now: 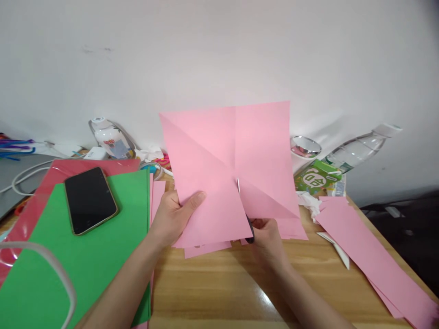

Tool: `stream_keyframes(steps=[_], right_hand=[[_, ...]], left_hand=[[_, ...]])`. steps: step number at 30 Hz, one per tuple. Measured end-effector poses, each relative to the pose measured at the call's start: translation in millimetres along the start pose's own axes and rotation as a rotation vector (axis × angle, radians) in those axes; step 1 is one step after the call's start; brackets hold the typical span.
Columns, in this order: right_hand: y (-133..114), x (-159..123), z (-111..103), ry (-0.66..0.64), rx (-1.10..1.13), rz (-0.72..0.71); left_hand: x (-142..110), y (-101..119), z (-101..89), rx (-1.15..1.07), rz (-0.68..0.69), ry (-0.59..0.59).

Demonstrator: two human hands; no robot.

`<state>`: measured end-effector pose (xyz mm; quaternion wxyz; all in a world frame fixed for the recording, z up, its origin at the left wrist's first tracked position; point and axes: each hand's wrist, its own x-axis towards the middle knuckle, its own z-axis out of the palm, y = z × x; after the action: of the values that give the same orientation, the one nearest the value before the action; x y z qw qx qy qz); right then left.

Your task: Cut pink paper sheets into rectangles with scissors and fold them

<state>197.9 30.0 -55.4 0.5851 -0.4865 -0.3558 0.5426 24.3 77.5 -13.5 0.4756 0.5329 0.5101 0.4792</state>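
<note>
A creased sheet of pink paper (206, 151) is held up above the table. My left hand (173, 214) pinches its left side, thumb on the near face and fingers behind. My right hand (269, 237) is closed round the dark handles of a pair of scissors (251, 233), partly hidden by the paper and the fingers. One blade tip pokes out near the middle of the sheet, along a slit that runs up from the lower edge. Fold lines cross the sheet, one vertical and one diagonal. More pink paper (207, 250) lies on the table beneath.
A phone (91, 200) rests on green paper (82, 269) at left, with a white cable (51, 260) in front. Behind stand a white bottle (111, 137), a cup (305, 148), a green box (315, 178) and a clear bottle (360, 148). Pink strips (370, 256) lie at right.
</note>
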Motion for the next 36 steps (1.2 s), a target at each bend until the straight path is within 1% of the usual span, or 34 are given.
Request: stream_keyframes(steps=[4, 9, 13, 18, 22, 28, 32, 36], right_hand=[[1, 1, -2, 0.033, -0.023, -0.021], [0, 2, -2, 0.006, -0.003, -0.046], [-2, 2, -1, 0.052, -0.034, -0.070], [-4, 1, 0, 0.028, -0.011, -0.084], [-1, 0, -2, 0.035, -0.007, -0.047], [6, 0, -5, 0.053, 0.034, -0.009], [8, 0, -6, 0.077, -0.051, -0.008], [6, -1, -4, 0.109, -0.119, -0.036]], left_hand=[[0, 0, -0.3, -0.008, -0.011, -0.006], [0, 0, -0.1, -0.011, -0.020, -0.011], [0, 1, 0.3, -0.004, -0.022, -0.039], [-1, 1, 1.1, -0.028, -0.029, -0.018], [-2, 0, 1.8, -0.038, -0.031, 0.007], [-2, 3, 1.8, 0.021, -0.006, -0.010], [-2, 4, 2.0, 0.043, 0.004, -0.013], [-1, 1, 2.1, 0.048, 0.011, -0.010]])
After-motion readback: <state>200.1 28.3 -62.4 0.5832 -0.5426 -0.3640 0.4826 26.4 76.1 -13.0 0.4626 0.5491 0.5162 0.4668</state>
